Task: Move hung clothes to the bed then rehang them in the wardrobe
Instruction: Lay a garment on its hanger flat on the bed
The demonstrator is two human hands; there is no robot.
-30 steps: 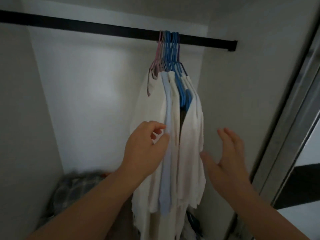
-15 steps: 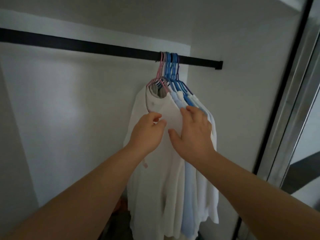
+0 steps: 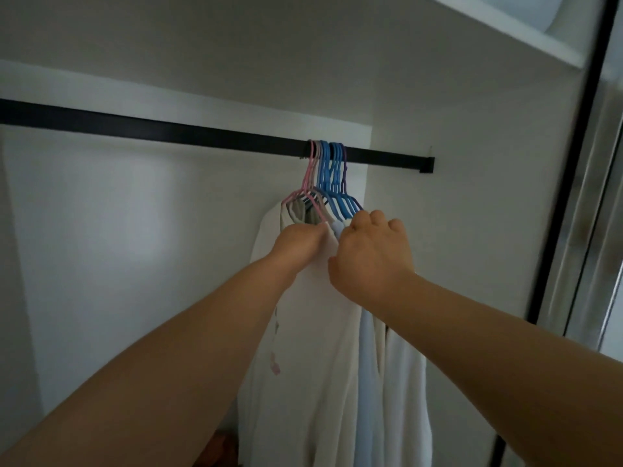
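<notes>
white cotton bunches under both hands at the shoulders of the pale hung clothes point(image 3: 323, 348): the right hand point(image 3: 371, 254) is curled over the blue plastic hangers point(image 3: 332, 183), knuckles up, seemingly gripping shoulders and hanger arms together, though its fingertips are hidden; the left hand point(image 3: 298, 241) presses in just beside it at the pink plastic hanger point(image 3: 308, 183), and i cannot tell whether it pinches cloth. straight above the grip, the hooks sit tightly packed on the black metal wardrobe rail point(image 3: 168, 133), near its right end. a good lift would gather all necks firmly, raise the hooks clear of the rail together, then draw outward.
</notes>
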